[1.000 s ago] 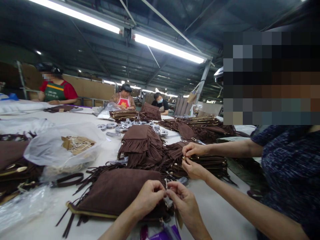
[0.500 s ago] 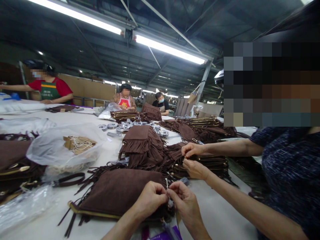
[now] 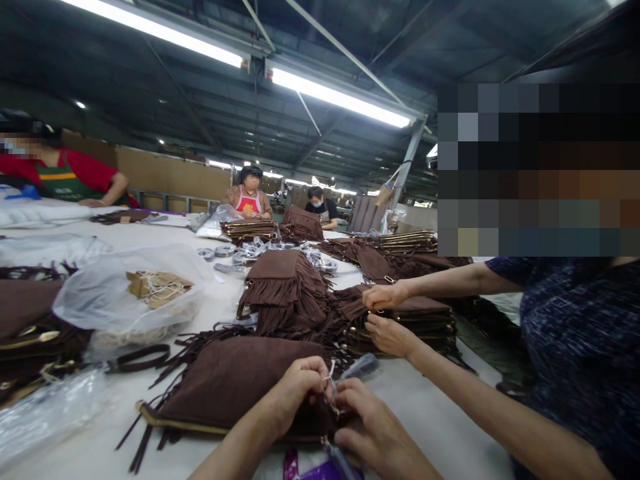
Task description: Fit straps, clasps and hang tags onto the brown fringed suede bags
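A brown suede fringed bag (image 3: 230, 387) lies flat on the white table (image 3: 440, 427) in front of me. My left hand (image 3: 295, 390) rests on its right end, fingers pinched on a thin white string (image 3: 330, 375). My right hand (image 3: 373, 433) is closed beside it, pinching at the same spot on the bag's corner. What it grips is too small to name. Both hands touch each other over the bag's edge.
A co-worker's two hands (image 3: 387, 317) work on a stack of brown bags (image 3: 415, 323) at the right. More fringed bags (image 3: 285, 287) are piled behind. A clear plastic bag of tags (image 3: 135, 297) sits at the left. Other people sit at the far table side.
My hands dropped slightly lower and closer onto the bag's corner, the right one sliding down. The co-worker's arm shifted a little. The person in red at far left moved leftward.
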Demonstrator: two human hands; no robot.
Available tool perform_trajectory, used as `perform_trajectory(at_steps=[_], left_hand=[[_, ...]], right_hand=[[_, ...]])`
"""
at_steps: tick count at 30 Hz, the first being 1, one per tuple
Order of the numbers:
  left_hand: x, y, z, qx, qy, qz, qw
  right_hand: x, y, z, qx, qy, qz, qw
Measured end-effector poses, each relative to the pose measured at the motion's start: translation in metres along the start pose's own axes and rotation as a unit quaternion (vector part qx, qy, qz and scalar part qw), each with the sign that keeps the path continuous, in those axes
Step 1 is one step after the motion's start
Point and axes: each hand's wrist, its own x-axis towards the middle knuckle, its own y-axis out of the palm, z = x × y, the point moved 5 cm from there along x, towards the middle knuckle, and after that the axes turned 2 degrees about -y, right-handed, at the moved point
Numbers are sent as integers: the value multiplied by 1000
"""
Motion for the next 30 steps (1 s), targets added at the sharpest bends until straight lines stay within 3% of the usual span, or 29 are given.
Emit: perform_trajectory(at_steps=[6,12,15,17,19,22,24,26,30], left_hand=[[-1,-4,0,-113,-10,29,993],[-6,-5,-1,-202,-31,33,978],[-6,-5,2,-207,-46,37,977],[-6,-6,3,-183,-43,33,982],[-6,-8,4,-141,-38,17,989],[-9,-6,4,-79,-45,0,996],[-11,1,4,-31,-51,17,998],[-13,12,1,26,-41,56,997],[-17,29,-6,79,10,108,991]], right_hand=[[-16,4,-13,-102,19,-12,995],[-31,6,-6,-31,-158,50,986],[-31,0,-4,-7,-168,49,984],[-29,-3,-12,24,-118,32,992],[-25,-5,-26,89,-24,20,996],[-18,-7,-38,206,66,-5,976],[-11,-13,-32,228,47,-57,971],[-4,-19,-18,185,6,-96,978],[5,-18,9,25,-72,-89,993]])
